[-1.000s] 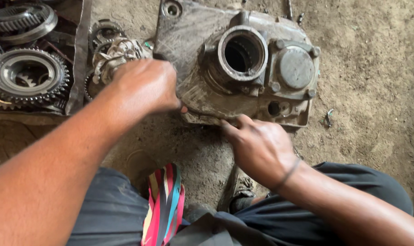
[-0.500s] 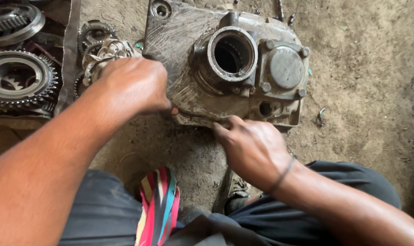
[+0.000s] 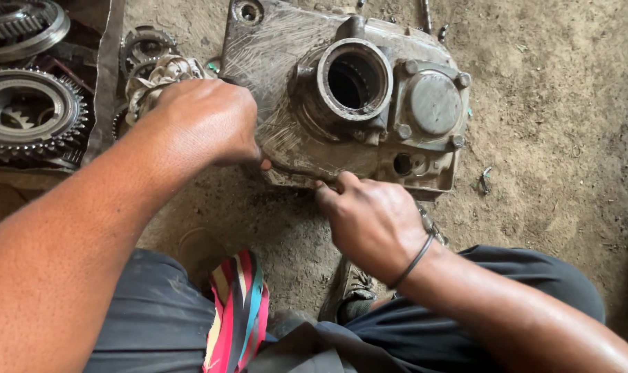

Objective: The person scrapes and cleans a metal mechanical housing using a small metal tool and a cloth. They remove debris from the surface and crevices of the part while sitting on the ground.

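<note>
A: What is in front of the person?

B: A big grey metal gearbox housing (image 3: 293, 83) lies on the dirt floor (image 3: 569, 124). It is dirty and scratched. In its middle there is a round open bore (image 3: 353, 78), and just to the right of it a round cover plate (image 3: 433, 103) held with bolts.

A: Where are the hands?

B: The left hand (image 3: 207, 121) is at the left lower edge of the housing. It is closed like a fist, the knuckles up, and one fingertip shows below it against the rim. If it holds something inside, I cannot tell; the back of the hand hides it. The right hand (image 3: 369, 217) is at the near edge of the housing, the fingers bent and the tips pressing on the lower rim. It grips no separate thing that I can see. A thin dark band is around this wrist.

A: And around?

B: At the far left, large toothed gears (image 3: 30, 114) lie on a dark sheet. Just behind the left hand there is a smaller gear part (image 3: 165, 72), light in colour. Near the bottom, between the person's dark trousers, a striped cloth (image 3: 241, 311) in red, blue and black is seen, and a shoe (image 3: 348, 290) on the ground.
</note>
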